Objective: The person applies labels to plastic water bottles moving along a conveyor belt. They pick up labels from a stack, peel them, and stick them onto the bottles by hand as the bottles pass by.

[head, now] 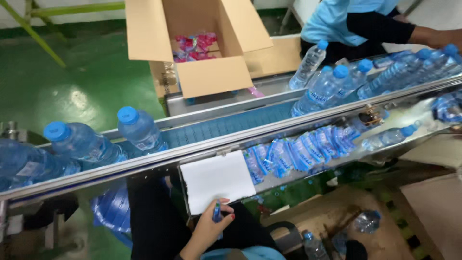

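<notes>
From the head camera, one of the person's hands [214, 222] was closed around a small blue pen [217, 212], its tip at the lower edge of a white sheet of paper [216, 179] lying on the steel ledge [337, 159] below the conveyor belt [226, 126]. Which hand it was could not be told; the other was out of view. The pen looked light, stiff and easy to pinch near its middle; the paper looked thin and floppy, best pressed flat or lifted by a corner. Beside the sheet lay a fanned row of blue labels [308, 150]. Capped water bottles [332, 86] rode the belt. Beyond it stood an open cardboard box [211, 77], and a co-worker's light blue sleeve [337, 19] showed.
</notes>
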